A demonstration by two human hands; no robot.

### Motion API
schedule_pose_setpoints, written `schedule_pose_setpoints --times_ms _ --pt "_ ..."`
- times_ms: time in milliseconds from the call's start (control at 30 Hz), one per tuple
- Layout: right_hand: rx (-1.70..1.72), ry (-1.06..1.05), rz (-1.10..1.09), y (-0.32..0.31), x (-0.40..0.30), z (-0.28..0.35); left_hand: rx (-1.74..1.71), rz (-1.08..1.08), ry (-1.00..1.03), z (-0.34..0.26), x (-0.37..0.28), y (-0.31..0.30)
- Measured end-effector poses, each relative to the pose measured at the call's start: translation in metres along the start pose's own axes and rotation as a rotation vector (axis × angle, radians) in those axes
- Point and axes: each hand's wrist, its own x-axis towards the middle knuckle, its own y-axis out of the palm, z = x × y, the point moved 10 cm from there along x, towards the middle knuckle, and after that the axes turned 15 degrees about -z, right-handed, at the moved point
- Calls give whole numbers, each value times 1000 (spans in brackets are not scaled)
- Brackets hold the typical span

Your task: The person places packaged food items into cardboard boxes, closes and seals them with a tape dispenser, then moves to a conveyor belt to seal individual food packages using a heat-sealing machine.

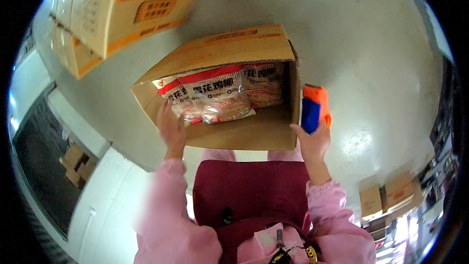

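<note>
An open cardboard box (238, 135) lies before me with its opening towards me. Several printed plastic food bags (220, 95) with red bands rest inside, side by side. My left hand (172, 126) is at the box's left edge, fingers by the leftmost bag; whether it grips anything is unclear. In my right hand (313, 141) is an orange and blue handheld tool (315, 108), perhaps a tape dispenser, held upright just outside the box's right wall. The thumb of that hand reaches towards the box's lower right corner.
Large printed cartons (146, 7) stand at the upper left on a smooth grey floor (351, 62). More cardboard boxes (388, 198) are at the lower right, and others (77, 165) lie beyond a low white wall (106, 187) at left. A dark red apron (249, 190) covers my lap.
</note>
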Motion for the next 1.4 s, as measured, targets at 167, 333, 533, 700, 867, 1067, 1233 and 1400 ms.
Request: schedule_pose_setpoints --times_ms 167,333,533,700,867,1067,1233,1400 --pt "363 17 -167 -25 -45 6 530 191 -210 41 -52 142" --pt "502 -232 3 22 -109 88 321 189 -96 -9 -21 155" --pt "99 -686 30 111 -129 197 73 56 -77 47 -21 101" --pt "-196 -1025 -48 211 -115 206 46 -147 -96 91 -16 138" --pt "-209 -1017 27 234 -102 202 -74 -183 -13 95 -14 150" --pt "-322 -1022 110 238 -84 196 -100 -90 -40 117 -25 148" --pt "-331 -893 237 222 -79 200 -151 -39 -53 118 -21 148" --pt "99 -1282 -190 90 -121 368 -216 -76 -64 115 -24 140"
